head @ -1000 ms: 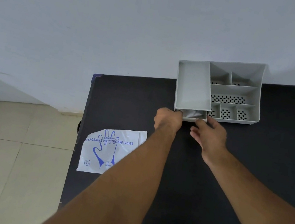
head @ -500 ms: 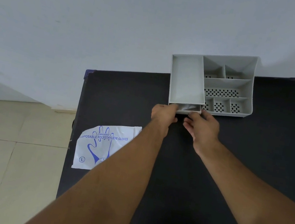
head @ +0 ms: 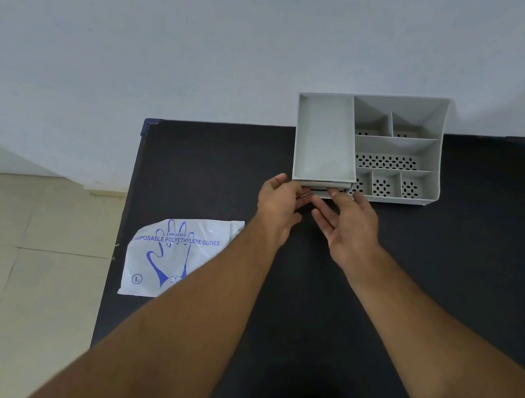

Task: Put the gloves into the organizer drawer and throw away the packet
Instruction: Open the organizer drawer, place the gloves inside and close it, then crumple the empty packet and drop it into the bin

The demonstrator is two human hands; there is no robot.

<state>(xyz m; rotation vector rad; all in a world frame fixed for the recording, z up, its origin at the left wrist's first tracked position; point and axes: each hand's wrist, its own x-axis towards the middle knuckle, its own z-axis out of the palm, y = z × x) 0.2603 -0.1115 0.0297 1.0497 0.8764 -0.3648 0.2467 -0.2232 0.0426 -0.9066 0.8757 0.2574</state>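
At the near left corner of the grey organizer (head: 398,145), its drawer (head: 319,191) is almost fully pushed in, the gloves hidden from view. My left hand (head: 279,206) and right hand (head: 348,225) both rest open-fingered against the drawer front, gripping nothing. The empty glove packet (head: 171,256) lies flat on the black table (head: 448,282), overhanging its left edge, well apart from my hands.

A plain room seen from above

Across the upper half of the frame we see a bare pale wall (head: 178,28), evenly lit. A black table (head: 445,299) fills the centre and right, its far edge against the wall. At lower left we see a floor (head: 1,259) of large beige tiles with thin joints, meeting the wall at a low skirting.
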